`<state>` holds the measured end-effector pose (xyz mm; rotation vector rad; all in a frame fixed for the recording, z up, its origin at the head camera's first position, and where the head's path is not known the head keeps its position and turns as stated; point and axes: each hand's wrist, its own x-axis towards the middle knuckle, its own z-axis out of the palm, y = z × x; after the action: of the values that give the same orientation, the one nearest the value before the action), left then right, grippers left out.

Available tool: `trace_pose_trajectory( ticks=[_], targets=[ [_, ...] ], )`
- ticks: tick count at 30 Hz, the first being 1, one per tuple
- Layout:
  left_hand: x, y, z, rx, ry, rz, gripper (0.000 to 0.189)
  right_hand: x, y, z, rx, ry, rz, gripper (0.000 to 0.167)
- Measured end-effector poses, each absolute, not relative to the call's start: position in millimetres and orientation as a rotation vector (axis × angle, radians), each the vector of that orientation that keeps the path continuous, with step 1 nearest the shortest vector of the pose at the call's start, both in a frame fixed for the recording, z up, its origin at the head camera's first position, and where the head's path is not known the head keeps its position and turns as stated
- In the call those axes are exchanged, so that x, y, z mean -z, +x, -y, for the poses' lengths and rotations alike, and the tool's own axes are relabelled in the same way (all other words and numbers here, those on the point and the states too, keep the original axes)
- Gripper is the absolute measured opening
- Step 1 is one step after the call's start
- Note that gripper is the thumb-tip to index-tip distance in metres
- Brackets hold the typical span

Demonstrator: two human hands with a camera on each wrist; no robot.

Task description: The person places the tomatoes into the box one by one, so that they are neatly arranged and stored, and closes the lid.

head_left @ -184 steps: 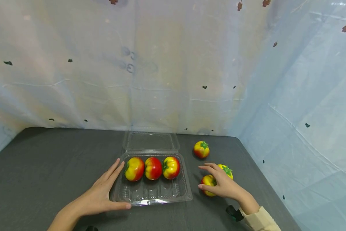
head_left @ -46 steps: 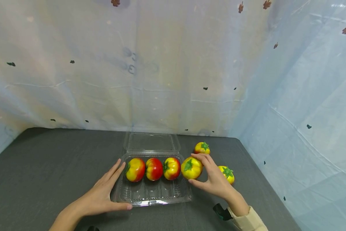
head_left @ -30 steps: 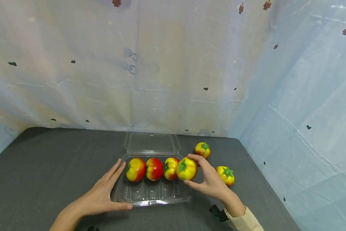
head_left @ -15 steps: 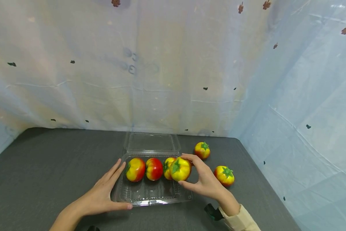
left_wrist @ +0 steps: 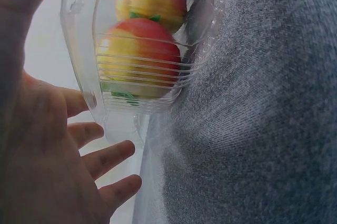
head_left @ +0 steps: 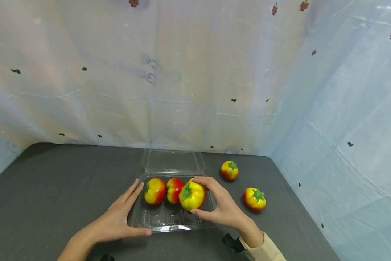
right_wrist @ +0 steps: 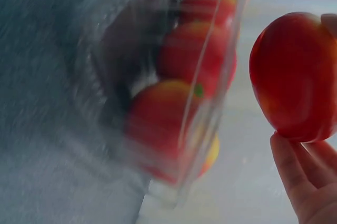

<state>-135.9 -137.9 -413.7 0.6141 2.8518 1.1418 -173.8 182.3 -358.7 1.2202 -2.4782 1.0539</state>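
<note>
An open clear plastic clamshell box sits on the dark table. Its back row holds glossy red-and-yellow tomato-like fruits, among them the left fruit and the middle fruit; the right one is hidden in the head view but shows through the box wall in the right wrist view. My right hand grips another such fruit between thumb and fingers, above the box. My left hand lies along the box's left side, fingers spread and nearly straight, some touching the rim.
Two more fruits rest on the table right of the box: one farther back, one nearer. The box lid lies folded back behind it. Pale plastic sheeting hangs behind and to the right of the table.
My right hand picked up a fruit from the table on the right and carried it left over the box. In the last half second it moved farther left. My left hand stayed put.
</note>
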Motion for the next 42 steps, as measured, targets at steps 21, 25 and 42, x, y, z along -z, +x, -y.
trace_pose_trajectory(
  ticks=[21, 25, 42],
  targets=[
    [408, -143, 134, -1.14, 0.594, -2.786, 0.12, 363, -171, -147, -1.11, 1.301, 2.597, 0.068],
    [408, -143, 135, -1.145, 0.62, -2.779, 0.119, 366, -169, -137, -1.087, 1.357, 2.581, 0.068],
    [409, -143, 133, -1.171, 0.65, -2.742, 0.118, 376, -166, -116, -1.073, 1.364, 2.671, 0.067]
  ],
)
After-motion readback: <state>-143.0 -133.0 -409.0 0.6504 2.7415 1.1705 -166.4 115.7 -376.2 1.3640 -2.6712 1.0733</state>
